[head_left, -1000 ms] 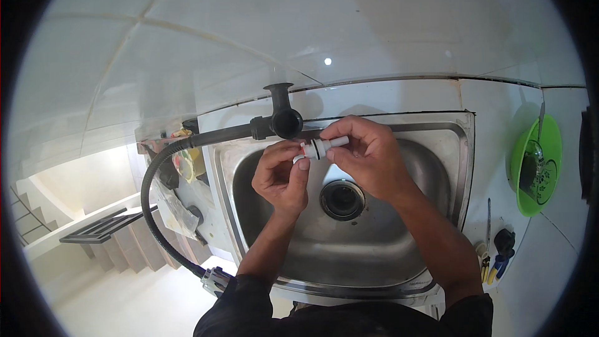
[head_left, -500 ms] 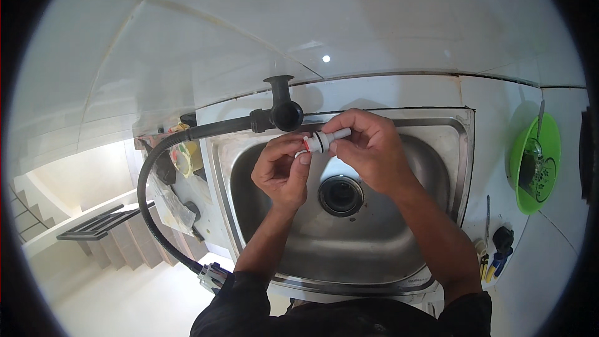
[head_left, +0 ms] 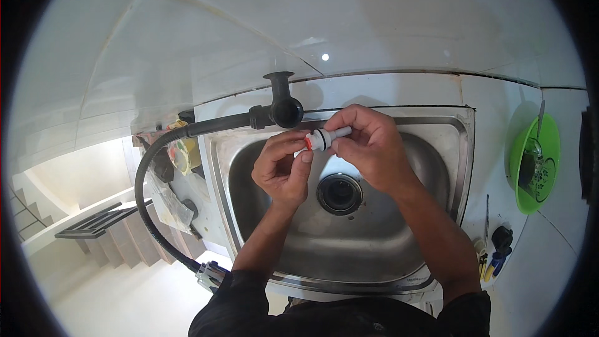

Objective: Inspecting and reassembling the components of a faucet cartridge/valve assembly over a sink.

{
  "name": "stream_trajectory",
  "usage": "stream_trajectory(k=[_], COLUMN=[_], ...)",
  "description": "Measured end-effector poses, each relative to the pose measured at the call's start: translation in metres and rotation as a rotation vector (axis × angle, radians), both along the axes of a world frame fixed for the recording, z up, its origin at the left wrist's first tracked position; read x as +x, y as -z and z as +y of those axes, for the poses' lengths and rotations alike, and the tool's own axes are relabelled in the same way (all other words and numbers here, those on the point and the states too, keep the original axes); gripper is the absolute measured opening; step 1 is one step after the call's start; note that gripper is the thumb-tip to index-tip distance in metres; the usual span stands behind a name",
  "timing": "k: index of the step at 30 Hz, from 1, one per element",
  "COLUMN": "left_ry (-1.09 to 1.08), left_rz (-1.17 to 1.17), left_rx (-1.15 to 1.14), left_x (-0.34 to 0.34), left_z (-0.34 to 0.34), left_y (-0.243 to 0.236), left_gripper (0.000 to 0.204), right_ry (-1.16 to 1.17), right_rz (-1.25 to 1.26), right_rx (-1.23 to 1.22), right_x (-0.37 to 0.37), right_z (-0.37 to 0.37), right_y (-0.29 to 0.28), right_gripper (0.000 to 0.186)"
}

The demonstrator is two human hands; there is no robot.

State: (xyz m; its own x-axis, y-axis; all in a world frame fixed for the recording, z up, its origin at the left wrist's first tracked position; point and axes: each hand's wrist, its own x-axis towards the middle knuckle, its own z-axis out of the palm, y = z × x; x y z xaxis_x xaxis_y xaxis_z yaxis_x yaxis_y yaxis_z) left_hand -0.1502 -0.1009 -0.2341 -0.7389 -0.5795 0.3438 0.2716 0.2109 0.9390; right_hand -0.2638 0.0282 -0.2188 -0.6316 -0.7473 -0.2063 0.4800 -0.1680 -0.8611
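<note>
Between my hands, over the back part of the steel sink [head_left: 368, 259], is a white plastic faucet cartridge [head_left: 319, 140] with a red ring, a black O-ring and a grey stem. The fingers of my left hand [head_left: 284, 168] pinch its red-ringed end. My right hand [head_left: 368, 146] has thumb and fingers closed around the stem side, the stem's tip poking out to the right. Just behind my left hand, a black faucet body [head_left: 286, 111] projects from the wall, its round opening facing up. Below the cartridge lies the round drain [head_left: 340, 194].
A black flexible hose [head_left: 142, 196] curves from the faucet to a chrome spray head [head_left: 211, 276] at lower left. Right of the sink stand a green bowl [head_left: 538, 190] with utensils and several hand tools [head_left: 497, 256]. Plastic bags [head_left: 170, 203] lie on the left counter.
The cartridge has turned slightly between my fingers, so more of its red ring shows. Both hands stay nearly in place, still gripping it.
</note>
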Motion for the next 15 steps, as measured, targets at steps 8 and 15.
stream_trajectory(k=[8, 15], left_ry=[0.017, 0.008], left_rz=[0.017, 0.012], left_rx=[-0.023, -0.034], left_x=[0.001, 0.0009], left_z=[-0.001, 0.0003], left_y=[0.0017, 0.0004], left_gripper=[0.021, 0.02], right_ry=[-0.018, -0.03], right_rz=[-0.03, -0.081], right_rx=[0.017, 0.039], right_x=[-0.0009, -0.0011], right_z=[0.0014, 0.0011], right_y=[-0.0003, -0.0022], right_gripper=[0.02, 0.019])
